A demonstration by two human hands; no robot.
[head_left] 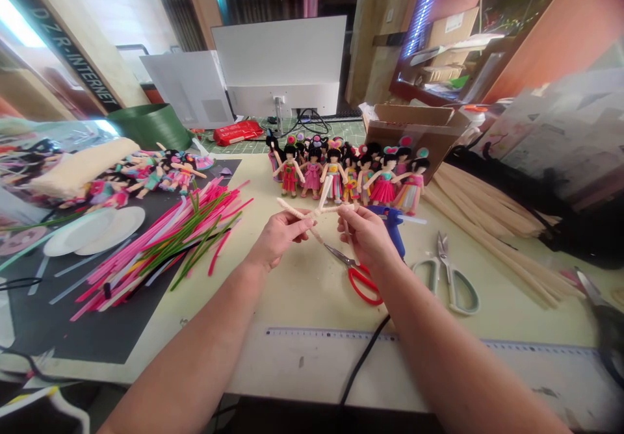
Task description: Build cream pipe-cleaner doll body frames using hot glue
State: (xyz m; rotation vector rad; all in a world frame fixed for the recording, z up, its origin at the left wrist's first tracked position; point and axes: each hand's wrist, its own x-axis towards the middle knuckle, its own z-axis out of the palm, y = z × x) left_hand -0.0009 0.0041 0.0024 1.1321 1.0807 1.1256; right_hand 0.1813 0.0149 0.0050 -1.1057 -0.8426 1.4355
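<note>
Between my two hands is a cream pipe-cleaner figure [318,214], with fuzzy stems branching out from its middle. My left hand [286,231] pinches it on the left, thumb and fingers closed. On the other side my right hand [361,227] grips a stem, fingertips pressed together. Red-handled scissors [364,284] lie on the table just below the figure, partly under my right hand. A blue glue gun [394,229] rests behind my right wrist, mostly hidden. Grey-handled scissors [443,265] lie to the right.
Several finished pipe-cleaner dolls [335,171] stand behind my hands, before a cardboard box [414,128]. Pink and green pipe cleaners [170,239] are heaped on the left near white plates [110,231]. Beige stems [502,239] lie right. A ruler [336,334] runs along the front; a black cable [365,356] crosses it.
</note>
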